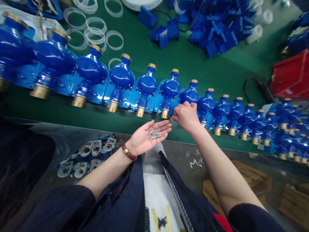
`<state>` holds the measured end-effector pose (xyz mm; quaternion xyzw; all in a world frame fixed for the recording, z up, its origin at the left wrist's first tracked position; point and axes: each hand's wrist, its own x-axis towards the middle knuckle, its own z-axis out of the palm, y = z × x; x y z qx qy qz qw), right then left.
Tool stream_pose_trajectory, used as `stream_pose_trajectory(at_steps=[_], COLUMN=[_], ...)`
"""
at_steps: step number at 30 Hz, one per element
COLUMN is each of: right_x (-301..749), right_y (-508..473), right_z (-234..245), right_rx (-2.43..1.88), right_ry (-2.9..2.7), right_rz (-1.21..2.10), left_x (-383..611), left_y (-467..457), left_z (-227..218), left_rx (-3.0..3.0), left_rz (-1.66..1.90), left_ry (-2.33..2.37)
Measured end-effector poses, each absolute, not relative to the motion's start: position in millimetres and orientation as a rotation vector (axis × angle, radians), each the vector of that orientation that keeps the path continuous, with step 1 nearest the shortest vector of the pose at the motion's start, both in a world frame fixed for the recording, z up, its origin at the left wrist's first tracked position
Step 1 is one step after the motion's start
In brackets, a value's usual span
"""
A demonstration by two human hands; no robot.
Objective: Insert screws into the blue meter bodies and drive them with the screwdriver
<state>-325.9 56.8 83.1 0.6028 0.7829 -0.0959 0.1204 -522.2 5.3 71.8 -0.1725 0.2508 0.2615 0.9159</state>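
Note:
My left hand (150, 137) is held palm up and open, just in front of the table edge, with a small heap of metal screws (154, 133) lying on it. My right hand (185, 115) is closed, its fingers curled at the row of blue meter bodies, right by one blue meter body (189, 95) that it partly covers. What its fingertips hold, if anything, is hidden. To the left stands another blue meter body (170, 88) with brass threaded ends, resting on a light-blue plastic base (158, 100).
The blue bodies run in a long row along the green table (145, 48). Behind them are clear plastic rings (114, 40), a pile of blue plastic parts (217, 32) and a red bin (291, 75). Cardboard boxes (251, 175) and several grey-faced meters (79, 169) sit below.

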Motion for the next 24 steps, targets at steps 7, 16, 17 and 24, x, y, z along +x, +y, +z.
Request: stream_pose_trajectory(at_steps=[7, 16, 17, 24], right_x=[-375.7, -381.9, -380.5, -372.5], right_y=[-11.6, -28.9, -29.3, -24.2], right_z=[110.1, 85.1, 83.3, 86.8], right_rx=[1.608, 1.759, 1.77, 1.861], right_ry=[2.973, 3.111, 3.118, 3.163], right_rz=[-0.418, -0.284, -0.306, -0.681], left_x=[-514.7, -513.1, -512.9, -511.3], left_y=[2.2, 1.9, 2.4, 4.4], left_z=[70.7, 72.8, 73.4, 72.5], left_rx=[-0.369, -0.304, -0.315, -0.391], left_rz=[0.533, 0.467, 0.472, 0.55], left_ry=[0.539, 0.535, 0.543, 0.61])
